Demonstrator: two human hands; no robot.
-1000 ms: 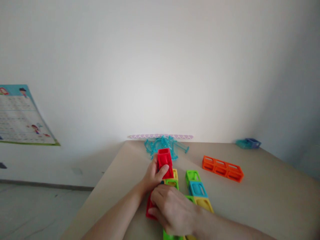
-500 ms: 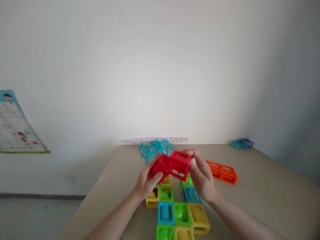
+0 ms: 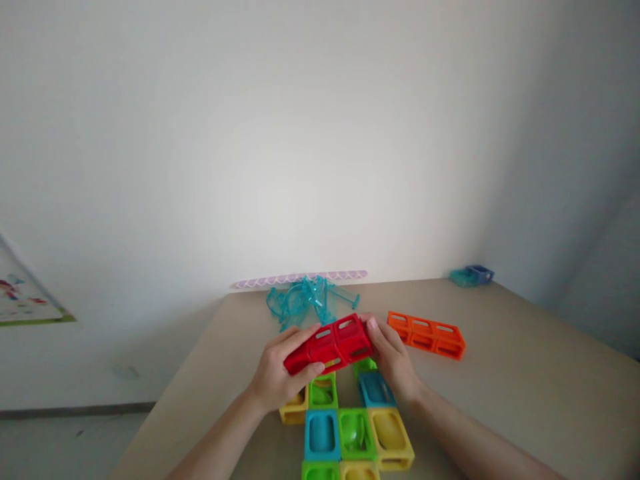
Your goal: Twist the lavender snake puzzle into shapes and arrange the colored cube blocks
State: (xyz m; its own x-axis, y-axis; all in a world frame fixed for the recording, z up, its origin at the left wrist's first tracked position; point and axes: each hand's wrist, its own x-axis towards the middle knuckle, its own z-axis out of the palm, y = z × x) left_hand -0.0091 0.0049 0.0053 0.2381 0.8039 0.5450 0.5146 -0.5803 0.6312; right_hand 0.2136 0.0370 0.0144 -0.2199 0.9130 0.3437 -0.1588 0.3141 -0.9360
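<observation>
A row of joined red hollow blocks (image 3: 334, 343) is held up in both hands, tilted with its right end higher. My left hand (image 3: 281, 368) is closed around its left end, thumb along the lower edge. At the right end, my right hand (image 3: 393, 353) grips with thumb and fingers. Below the row lies a flat layout of hollow blocks: a blue block (image 3: 323, 435), a green block (image 3: 357, 433) and a yellow block (image 3: 391, 433) among several others. Part of that layout is hidden by the hands and the red row.
An orange row of hollow blocks (image 3: 426, 335) lies right of my right hand. Clear teal plastic pieces (image 3: 303, 300) are heaped near the wall, before a purple patterned strip (image 3: 300, 279). Dark blue and teal pieces (image 3: 473, 275) sit in the far right corner of the table (image 3: 520, 373).
The red blocks, angled apart at a gap before, now form one straight row. Both hands have shifted slightly left and down in view, and the camera view has turned a little.
</observation>
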